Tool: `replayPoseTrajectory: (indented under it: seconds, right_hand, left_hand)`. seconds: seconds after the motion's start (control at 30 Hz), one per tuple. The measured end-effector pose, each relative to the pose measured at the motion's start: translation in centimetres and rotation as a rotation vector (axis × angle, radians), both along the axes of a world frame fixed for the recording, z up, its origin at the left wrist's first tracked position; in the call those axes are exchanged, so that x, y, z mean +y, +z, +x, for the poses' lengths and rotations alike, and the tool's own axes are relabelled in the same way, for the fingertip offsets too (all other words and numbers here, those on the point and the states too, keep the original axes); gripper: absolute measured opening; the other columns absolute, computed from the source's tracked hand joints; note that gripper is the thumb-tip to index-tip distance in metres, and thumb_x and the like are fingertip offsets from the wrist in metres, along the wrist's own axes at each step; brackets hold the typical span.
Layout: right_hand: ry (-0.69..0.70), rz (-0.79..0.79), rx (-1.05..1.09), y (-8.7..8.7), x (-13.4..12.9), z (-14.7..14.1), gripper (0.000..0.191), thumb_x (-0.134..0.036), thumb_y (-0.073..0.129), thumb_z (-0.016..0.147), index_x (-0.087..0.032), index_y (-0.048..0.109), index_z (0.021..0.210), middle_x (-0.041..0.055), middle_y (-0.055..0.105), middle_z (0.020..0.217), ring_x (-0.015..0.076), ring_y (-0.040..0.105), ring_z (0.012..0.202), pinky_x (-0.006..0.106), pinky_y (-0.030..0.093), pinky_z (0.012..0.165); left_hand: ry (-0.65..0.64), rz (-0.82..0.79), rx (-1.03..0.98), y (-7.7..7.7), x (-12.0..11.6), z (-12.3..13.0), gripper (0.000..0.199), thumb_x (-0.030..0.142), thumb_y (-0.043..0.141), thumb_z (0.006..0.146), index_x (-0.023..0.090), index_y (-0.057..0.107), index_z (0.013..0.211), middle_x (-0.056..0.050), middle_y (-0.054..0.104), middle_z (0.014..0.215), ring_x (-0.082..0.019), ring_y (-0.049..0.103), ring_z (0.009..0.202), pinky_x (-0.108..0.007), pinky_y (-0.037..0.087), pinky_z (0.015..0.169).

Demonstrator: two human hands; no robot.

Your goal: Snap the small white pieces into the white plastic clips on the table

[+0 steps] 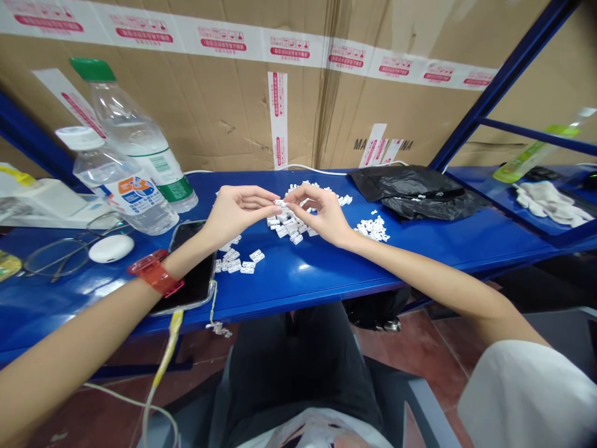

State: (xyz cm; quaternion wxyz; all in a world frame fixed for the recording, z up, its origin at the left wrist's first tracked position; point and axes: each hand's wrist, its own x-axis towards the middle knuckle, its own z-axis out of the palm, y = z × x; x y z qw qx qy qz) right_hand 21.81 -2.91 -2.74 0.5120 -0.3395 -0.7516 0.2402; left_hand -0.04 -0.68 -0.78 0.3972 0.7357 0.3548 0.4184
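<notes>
Between my two hands, over the middle of the blue table [298, 274], is a small white plastic piece [280, 203]. My left hand [240, 210] pinches it from the left between thumb and fingers. From the right, the thumb and fingertips of my right hand [319, 211] close on its other end. Under and behind the hands lies a pile of white plastic pieces [295, 229], partly hidden. Several similar pieces [234, 261] are scattered below my left hand. A heap of smaller white bits [373, 229] sits to the right of my right hand.
Two plastic bottles [125, 180] stand at the left, near eyeglasses [56, 258] and a white oval case [111, 248]. A phone [198, 283] with a cable lies under my left forearm. Black plastic bags [420, 193] lie at the right. Cardboard [224, 112] rises behind the table.
</notes>
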Motion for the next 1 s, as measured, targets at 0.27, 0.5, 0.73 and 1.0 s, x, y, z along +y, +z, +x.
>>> replayPoseTrajectory:
  seconds: [0.27, 0.5, 0.73, 1.0]
  right_hand:
    - [0.001, 0.042, 0.009, 0.11, -0.35, -0.01, 0.015, -0.035, 0.069, 0.097, -0.02, 0.072, 0.093, 0.0047, 0.075, 0.094, 0.0177, 0.068, 0.085, 0.033, 0.054, 0.074]
    - [-0.007, 0.03, 0.029, -0.07, -0.25, 0.09, 0.016, -0.037, 0.068, 0.096, -0.021, 0.072, 0.095, 0.0037, 0.076, 0.096, 0.0175, 0.069, 0.089, 0.032, 0.055, 0.076]
    - [0.011, 0.04, 0.045, -0.24, -0.08, 0.02, 0.018, -0.037, 0.069, 0.097, -0.019, 0.073, 0.094, 0.0038, 0.076, 0.094, 0.0166, 0.069, 0.087, 0.031, 0.055, 0.076]
    - [0.07, -0.07, 0.128, 0.0, -0.04, -0.12, 0.036, -0.053, 0.081, 0.089, -0.019, 0.069, 0.087, 0.0003, 0.07, 0.083, 0.0141, 0.065, 0.079, 0.03, 0.053, 0.074]
  left_hand:
    - [0.031, 0.148, 0.064, -0.18, -0.19, 0.08, 0.034, 0.045, 0.086, 0.079, 0.022, 0.081, 0.103, -0.006, 0.085, 0.095, -0.027, 0.083, 0.092, -0.036, 0.07, 0.083]
    - [0.033, 0.316, 0.087, -0.59, -0.14, 0.15, 0.034, 0.041, 0.082, 0.086, 0.018, 0.083, 0.111, -0.006, 0.085, 0.098, -0.023, 0.082, 0.092, -0.03, 0.072, 0.079]
    - [-0.012, 0.557, 0.151, -0.98, 0.03, -0.02, 0.022, 0.032, 0.075, 0.094, 0.019, 0.081, 0.11, -0.005, 0.084, 0.098, -0.018, 0.08, 0.085, -0.026, 0.072, 0.075]
    - [-0.068, 0.75, 0.249, -0.89, 0.03, -0.2, 0.018, 0.03, 0.065, 0.101, 0.019, 0.079, 0.107, -0.005, 0.083, 0.1, -0.018, 0.08, 0.081, -0.027, 0.07, 0.078]
